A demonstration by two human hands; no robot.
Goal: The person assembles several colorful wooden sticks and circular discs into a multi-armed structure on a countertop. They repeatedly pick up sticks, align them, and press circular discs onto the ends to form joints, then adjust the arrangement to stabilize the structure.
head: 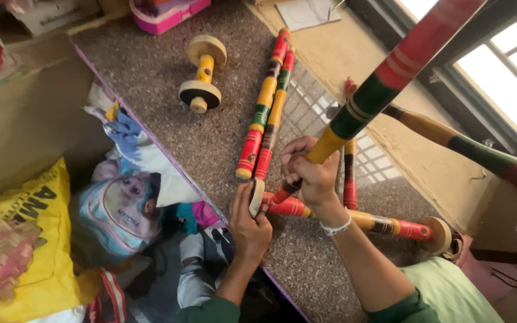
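Observation:
My right hand point(311, 174) is closed around the lower end of a long painted wooden rod point(390, 75) that slants up to the upper right. My left hand point(249, 224) grips a small wooden wheel point(257, 196) at the left end of a striped rod point(384, 225) lying across the speckled stone slab point(169, 90). That rod carries a second wheel point(439, 234) at its right end. A short upright rod point(349, 185) and another slanted rod point(480, 152) join the same frame. Two loose striped rods point(265, 107) lie side by side just beyond my hands.
A wooden wheel pair on a yellow axle point(201, 73) rests farther back on the slab. A pink box point(166, 15) and a paper sheet point(306, 12) sit at the far edge. Left of the slab are a yellow bag point(28, 239) and a pale backpack point(118, 212). A window point(510, 72) is at the right.

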